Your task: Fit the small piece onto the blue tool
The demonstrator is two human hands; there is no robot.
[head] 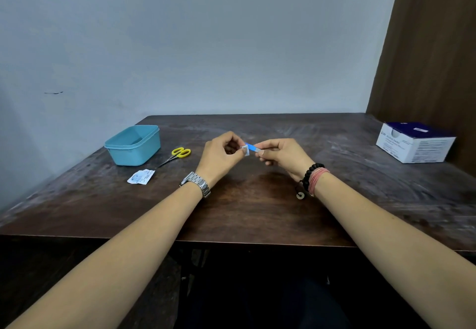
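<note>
Both hands are raised just above the middle of the dark wooden table. My right hand pinches a small blue and grey strip between thumb and fingers. My left hand, with a metal watch on its wrist, pinches a small white swab or pad against the strip's left end. The two hands nearly touch. What the strip is cannot be made out.
A light blue plastic tub stands at the back left. Yellow-handled scissors lie beside it, and a torn white packet lies in front. A white and navy box sits at the far right by a brown panel.
</note>
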